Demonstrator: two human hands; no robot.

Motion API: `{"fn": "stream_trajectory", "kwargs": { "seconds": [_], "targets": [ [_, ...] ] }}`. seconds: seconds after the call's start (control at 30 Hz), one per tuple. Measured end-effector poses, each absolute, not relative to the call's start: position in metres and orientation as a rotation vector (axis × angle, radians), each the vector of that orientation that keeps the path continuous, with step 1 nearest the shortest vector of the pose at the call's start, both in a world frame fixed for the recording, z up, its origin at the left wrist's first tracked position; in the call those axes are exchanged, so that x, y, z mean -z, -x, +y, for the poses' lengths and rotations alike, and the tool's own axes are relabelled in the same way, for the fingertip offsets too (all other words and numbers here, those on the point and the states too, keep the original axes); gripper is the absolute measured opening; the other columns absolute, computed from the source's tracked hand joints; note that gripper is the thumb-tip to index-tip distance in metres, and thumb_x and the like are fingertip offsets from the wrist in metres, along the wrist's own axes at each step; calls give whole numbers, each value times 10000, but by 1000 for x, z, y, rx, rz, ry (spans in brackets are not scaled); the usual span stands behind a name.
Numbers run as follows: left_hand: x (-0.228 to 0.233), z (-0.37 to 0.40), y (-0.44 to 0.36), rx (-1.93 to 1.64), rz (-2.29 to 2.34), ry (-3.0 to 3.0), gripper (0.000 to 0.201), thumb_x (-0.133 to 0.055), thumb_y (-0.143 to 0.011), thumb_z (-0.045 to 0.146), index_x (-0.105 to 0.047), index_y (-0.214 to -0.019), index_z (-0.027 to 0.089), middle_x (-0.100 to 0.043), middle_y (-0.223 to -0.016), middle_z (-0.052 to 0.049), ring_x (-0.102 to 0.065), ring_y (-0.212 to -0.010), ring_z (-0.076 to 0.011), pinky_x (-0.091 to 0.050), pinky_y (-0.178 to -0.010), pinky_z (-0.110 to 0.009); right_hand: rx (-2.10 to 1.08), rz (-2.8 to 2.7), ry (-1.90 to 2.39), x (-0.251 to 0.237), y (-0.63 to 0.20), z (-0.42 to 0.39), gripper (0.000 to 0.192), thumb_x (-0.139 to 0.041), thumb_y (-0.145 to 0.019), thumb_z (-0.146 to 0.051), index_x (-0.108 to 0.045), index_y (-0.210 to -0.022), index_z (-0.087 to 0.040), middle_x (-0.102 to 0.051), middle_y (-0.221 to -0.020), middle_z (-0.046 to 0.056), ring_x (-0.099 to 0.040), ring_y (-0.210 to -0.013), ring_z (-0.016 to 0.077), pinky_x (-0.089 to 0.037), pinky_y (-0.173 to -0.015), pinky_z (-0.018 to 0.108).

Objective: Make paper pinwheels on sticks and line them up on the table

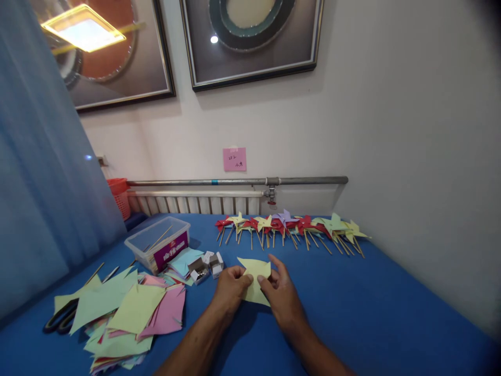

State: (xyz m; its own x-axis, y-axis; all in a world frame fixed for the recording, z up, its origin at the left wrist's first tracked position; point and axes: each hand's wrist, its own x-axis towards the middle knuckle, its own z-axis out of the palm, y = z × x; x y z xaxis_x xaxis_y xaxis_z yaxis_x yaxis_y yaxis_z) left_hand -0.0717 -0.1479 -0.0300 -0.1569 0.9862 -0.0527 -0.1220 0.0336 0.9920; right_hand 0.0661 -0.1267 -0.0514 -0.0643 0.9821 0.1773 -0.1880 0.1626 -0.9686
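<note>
Yellow paper square (256, 279) pinched between both hands at the middle of the blue counter (371, 313), flat against it, corners pointing away and toward the body. Left hand (231, 290) gripping the left edge, right hand (282, 293) closed on the right edge, fingertips nearly meeting over the centre; neither nearer than the other. Beyond, a row of finished pinwheels (291, 227). To the left, a loose paper stack (129, 313), scissors (60, 317), a clear tub of sticks (158, 241) and 2 small boxes (205, 266).
</note>
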Motion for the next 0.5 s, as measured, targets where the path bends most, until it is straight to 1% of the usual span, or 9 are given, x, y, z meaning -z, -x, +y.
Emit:
{"fn": "stream_trajectory", "kwargs": {
  "seconds": [0.07,0.1,0.17,0.23,0.3,0.4,0.5],
  "targets": [
    [33,-147,71,-1341,1267,-1022,311,-822,-621,380,-574,-607,192,-580,-515,30,-445,-465,-100,-321,-503,-243,-1236,-1144,916,51,-68,-123,700,-743,-723,-424,-496,-1347,-225,-762,-796,22,-719,-668,256,-563,-622,369],
    [35,-146,71,-1341,1275,-1031,309,-818,-624,382,-574,-605,194,-575,-511,32,-439,-461,-100,-319,-500,-244,-1253,-1118,909,52,-68,-122,650,-755,-714,-432,-524,-1285,-226,-762,-789,27,-719,-670,259,-561,-626,372],
    [38,-145,70,-1341,1287,-1052,297,-804,-633,383,-577,-607,193,-564,-502,35,-428,-456,-98,-309,-495,-243,-1300,-1085,880,53,-69,-120,499,-765,-710,-454,-580,-1117,-234,-761,-785,41,-715,-665,261,-554,-616,370],
    [40,-144,69,-1338,1301,-1067,287,-794,-638,378,-579,-606,191,-558,-501,35,-423,-455,-97,-299,-493,-243,-1328,-1084,860,53,-69,-120,372,-760,-719,-482,-597,-951,-241,-745,-747,38,-694,-629,247,-534,-584,351],
    [41,-144,68,-1327,1321,-1073,277,-792,-638,368,-583,-609,189,-563,-511,33,-425,-460,-97,-297,-497,-243,-1298,-1093,865,53,-69,-120,327,-753,-720,-500,-582,-838,-248,-699,-679,8,-646,-582,214,-507,-560,323],
    [41,-144,67,-1312,1363,-1075,250,-779,-638,347,-588,-608,188,-567,-515,30,-429,-465,-100,-296,-497,-243,-1144,-1152,917,51,-71,-120,300,-745,-709,-490,-572,-774,-253,-612,-629,-40,-570,-573,175,-476,-564,290],
    [40,-145,66,-1303,1386,-1063,217,-748,-638,327,-579,-601,195,-562,-503,31,-434,-468,-106,-303,-492,-243,-1009,-1241,988,46,-74,-121,241,-704,-733,-466,-601,-793,-257,-579,-647,-45,-543,-603,174,-460,-578,284]
  ]
}}
